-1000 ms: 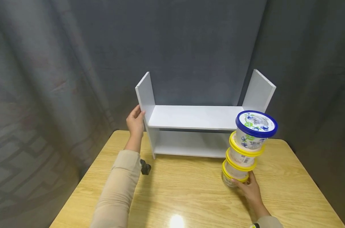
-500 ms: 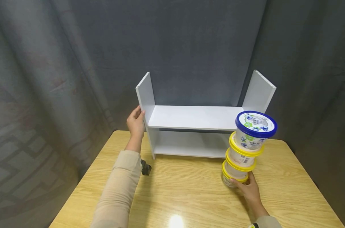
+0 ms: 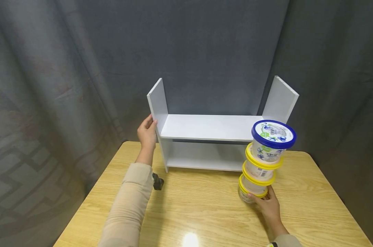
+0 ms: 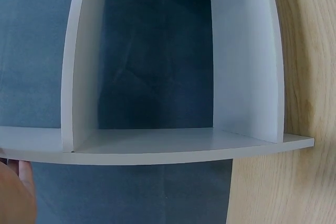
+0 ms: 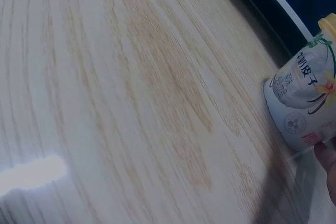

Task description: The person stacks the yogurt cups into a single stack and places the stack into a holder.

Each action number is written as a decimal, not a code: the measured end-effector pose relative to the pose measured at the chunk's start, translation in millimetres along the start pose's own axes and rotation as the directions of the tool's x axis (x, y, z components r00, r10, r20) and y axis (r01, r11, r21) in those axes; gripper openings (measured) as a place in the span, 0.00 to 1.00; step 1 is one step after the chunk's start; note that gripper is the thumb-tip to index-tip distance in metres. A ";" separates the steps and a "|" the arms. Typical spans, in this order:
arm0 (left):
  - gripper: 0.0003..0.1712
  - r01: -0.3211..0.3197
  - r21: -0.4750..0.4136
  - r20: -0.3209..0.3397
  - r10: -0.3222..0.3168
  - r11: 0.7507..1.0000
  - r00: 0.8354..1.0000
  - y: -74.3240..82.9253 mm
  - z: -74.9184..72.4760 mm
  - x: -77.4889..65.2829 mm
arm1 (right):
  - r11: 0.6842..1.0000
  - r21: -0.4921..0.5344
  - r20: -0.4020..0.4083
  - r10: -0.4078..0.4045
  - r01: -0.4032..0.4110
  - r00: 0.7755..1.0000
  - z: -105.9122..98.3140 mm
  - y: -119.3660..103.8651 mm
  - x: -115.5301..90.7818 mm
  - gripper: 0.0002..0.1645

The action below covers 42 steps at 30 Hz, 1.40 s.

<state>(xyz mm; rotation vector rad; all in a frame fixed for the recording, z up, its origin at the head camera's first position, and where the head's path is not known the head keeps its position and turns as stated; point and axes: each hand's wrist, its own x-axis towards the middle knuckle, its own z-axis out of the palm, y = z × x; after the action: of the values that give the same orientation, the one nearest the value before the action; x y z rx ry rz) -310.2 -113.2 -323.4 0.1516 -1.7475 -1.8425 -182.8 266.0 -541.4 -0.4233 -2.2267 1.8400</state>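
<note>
At the right of the head view, several yogurt tubs stand stacked in a column. The top tub point(image 3: 273, 140) has a blue lid with blueberries printed on it; those below have yellow lids. My right hand point(image 3: 268, 206) grips the bottom tub point(image 3: 246, 196) low on its side, thumb in front. In the right wrist view this tub point(image 5: 299, 98) shows at the right edge, with my thumb at its base. My left hand point(image 3: 147, 132) holds the left side panel point(image 3: 158, 103) of a white shelf unit point(image 3: 211, 127), thumb at the panel's front edge.
The shelf unit has two levels and stands at the back of the wooden table point(image 3: 199, 206). A small dark object point(image 3: 157, 181) lies by the left forearm. Grey curtains point(image 3: 205, 51) hang behind and on both sides.
The stack of tubs has shifted slightly left, its top most of all, and my right hand has moved a little left with it. My left hand stays on the panel.
</note>
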 end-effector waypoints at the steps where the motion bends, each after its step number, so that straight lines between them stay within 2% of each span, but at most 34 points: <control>1: 0.18 0.001 -0.002 0.000 -0.001 1.000 1.000 0.0 -0.3 0.0 | 1.000 -0.008 -0.006 -0.001 0.001 1.000 0.5 4.0 2.0 0.54; 4: 0.18 0.001 -0.006 0.000 -0.001 1.000 1.000 0.3 -1.3 -0.1 | 1.000 -0.018 -0.014 -0.012 0.012 1.000 1.7 11.5 5.9 0.53; 6: 0.18 -0.003 -0.004 0.000 0.003 1.000 1.000 1.1 -1.9 -0.2 | 1.000 -0.017 -0.006 -0.019 0.019 1.000 2.2 8.8 4.4 0.53; 16: 0.18 -0.013 0.025 -0.003 0.013 1.000 1.000 1.8 -1.8 0.8 | 1.000 -0.005 0.074 0.022 -0.021 0.997 0.2 -40.1 -15.9 0.58; 21: 0.17 -0.037 0.065 -0.015 0.038 0.997 0.999 -1.2 -0.5 1.1 | 0.988 -0.121 0.095 -0.088 0.100 0.992 -1.7 -31.8 -4.6 0.54; 24: 0.17 -0.045 0.095 -0.022 0.048 0.994 0.999 -2.4 -0.6 -0.5 | 0.986 -0.116 0.132 -0.104 0.119 0.986 -0.9 -30.1 0.9 0.55; 26: 0.17 -0.060 0.110 -0.023 0.063 0.992 0.998 -2.7 -0.3 -2.1 | 0.987 -0.110 0.157 -0.101 0.120 0.982 0.3 -36.4 0.8 0.57; 28: 0.16 -0.079 0.121 -0.022 0.082 0.989 0.996 -2.8 0.4 -3.7 | 0.988 -0.106 0.192 -0.087 0.109 0.978 1.2 -50.7 -3.7 0.57; 33: 0.17 -0.126 0.138 -0.021 0.130 0.982 0.991 -4.3 2.8 -6.7 | 0.983 -0.117 0.243 -0.112 0.144 0.964 4.2 -81.9 -12.9 0.53; 42: 0.16 -0.147 0.167 -0.024 0.153 0.975 0.988 -8.0 4.8 -8.7 | 0.971 -0.091 0.289 -0.188 0.222 0.939 10.7 -126.9 -18.6 0.48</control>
<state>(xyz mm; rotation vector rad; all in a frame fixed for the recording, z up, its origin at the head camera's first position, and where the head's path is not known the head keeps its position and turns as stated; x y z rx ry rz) -308.0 -105.1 -333.0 0.1139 -1.8333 -1.5788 -179.2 227.5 -418.6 0.0570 -2.4653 1.7505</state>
